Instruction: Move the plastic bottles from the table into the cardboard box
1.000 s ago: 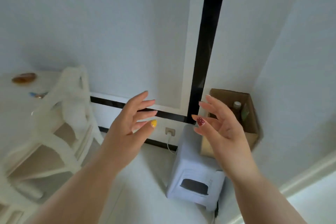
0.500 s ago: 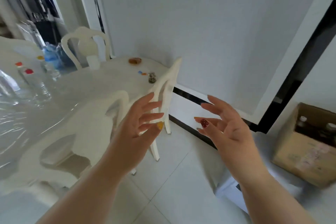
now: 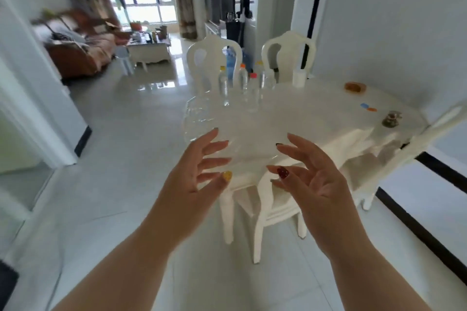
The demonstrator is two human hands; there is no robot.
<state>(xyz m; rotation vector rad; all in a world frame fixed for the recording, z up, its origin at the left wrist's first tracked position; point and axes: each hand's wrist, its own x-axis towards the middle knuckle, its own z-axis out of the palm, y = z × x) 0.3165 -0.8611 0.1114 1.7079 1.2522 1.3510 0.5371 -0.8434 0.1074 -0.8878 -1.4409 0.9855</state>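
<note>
Several clear plastic bottles with coloured caps stand near the far left edge of the white table (image 3: 316,111): one with a yellow cap (image 3: 223,86), one with an orange cap (image 3: 243,78), one with a red cap (image 3: 252,93). My left hand (image 3: 194,182) and my right hand (image 3: 310,179) are raised side by side in front of the table's near end, palms facing each other, fingers spread, holding nothing. The bottles are well beyond both hands. The cardboard box is out of view.
White chairs stand at the table's far side (image 3: 288,55), near end (image 3: 267,199) and right (image 3: 417,149). A white cup (image 3: 299,78), a brown object (image 3: 353,87) and a small jar (image 3: 390,118) sit on the table. A sofa (image 3: 80,50) lies far left.
The view has swung left from the corner with the cardboard box to the table and room. Both hands stay raised and spread in front of me, holding nothing.
</note>
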